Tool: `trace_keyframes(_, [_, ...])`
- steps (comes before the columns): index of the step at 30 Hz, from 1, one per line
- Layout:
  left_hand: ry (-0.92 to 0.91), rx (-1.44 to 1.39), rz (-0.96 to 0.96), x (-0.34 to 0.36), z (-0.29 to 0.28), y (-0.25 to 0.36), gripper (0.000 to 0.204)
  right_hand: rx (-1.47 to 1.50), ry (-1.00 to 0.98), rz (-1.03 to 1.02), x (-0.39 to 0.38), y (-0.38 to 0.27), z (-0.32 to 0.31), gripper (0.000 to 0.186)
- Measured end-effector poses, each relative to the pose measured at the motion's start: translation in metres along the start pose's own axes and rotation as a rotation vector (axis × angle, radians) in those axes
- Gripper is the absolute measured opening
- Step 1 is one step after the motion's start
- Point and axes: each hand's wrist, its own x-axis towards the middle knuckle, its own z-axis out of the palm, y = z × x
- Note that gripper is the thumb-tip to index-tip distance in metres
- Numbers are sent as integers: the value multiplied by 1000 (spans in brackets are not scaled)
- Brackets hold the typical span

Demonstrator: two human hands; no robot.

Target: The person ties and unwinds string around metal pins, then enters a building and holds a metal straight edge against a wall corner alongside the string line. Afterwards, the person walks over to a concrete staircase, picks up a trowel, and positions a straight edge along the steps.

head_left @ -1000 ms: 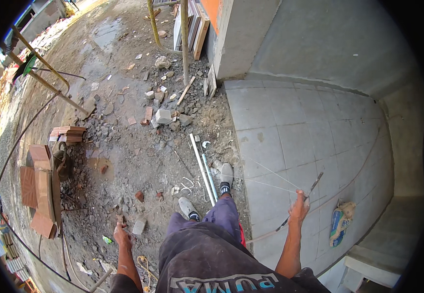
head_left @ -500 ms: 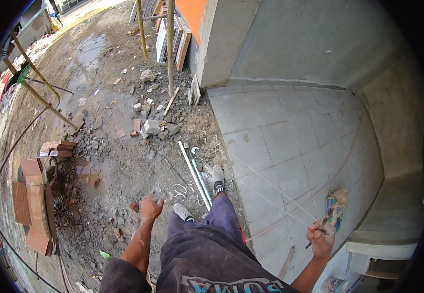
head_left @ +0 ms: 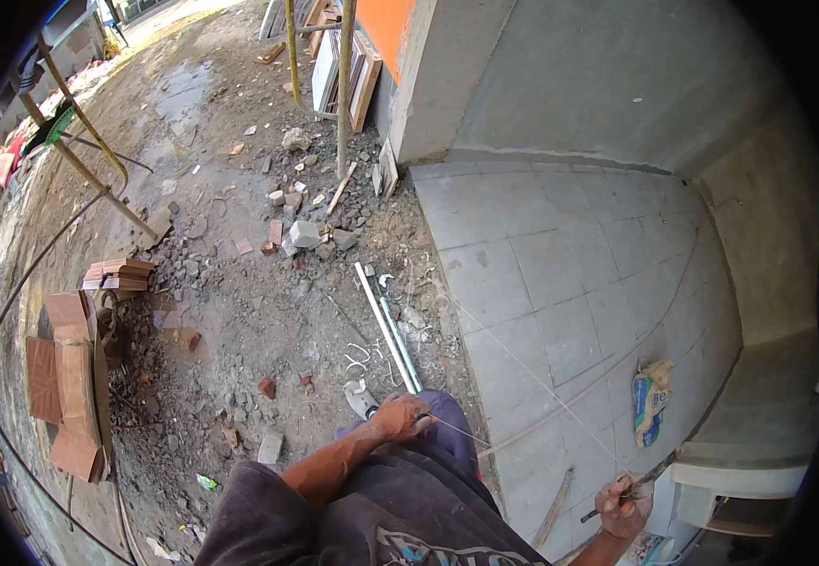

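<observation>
My left hand (head_left: 402, 418) is closed in front of my thigh, and a thin pale string (head_left: 457, 430) runs from its fingers toward the right. Over the tiled floor at lower right, my right hand (head_left: 623, 507) grips a thin dark rod-like tool (head_left: 591, 516); its exact kind is unclear. String also stretches from near the far-left floor edge to this right hand. A crumpled printed bag (head_left: 652, 404) lies on the grey tiles (head_left: 560, 274), just beyond the right hand.
White and pale blue pipes (head_left: 383, 325) lie by my feet on rubble-strewn ground. At left are stacked brown tiles (head_left: 119, 275) and an opened cardboard box (head_left: 75, 377). Poles (head_left: 344, 94) and leaning boards (head_left: 360, 80) stand near the concrete pillar (head_left: 442, 85). A cable curves along the far left.
My left hand has moved right from over the rubble to my thigh and closed around string. My right hand has shifted lower, still holding the tool. The view has turned slightly.
</observation>
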Motion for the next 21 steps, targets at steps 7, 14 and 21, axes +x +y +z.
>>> trace_keyframes(7, [89, -183, -456, -175, -32, -42, 44, -116, 23, 69, 5, 49, -4, 48])
trace_keyframes(14, [401, -391, -676, -295, 17, 28, 48, -271, -273, 270, -6, 98, 6, 45])
trace_keyframes(21, [470, -468, -846, -356, 53, 95, 49, -145, -374, 418, -36, 111, 29, 49])
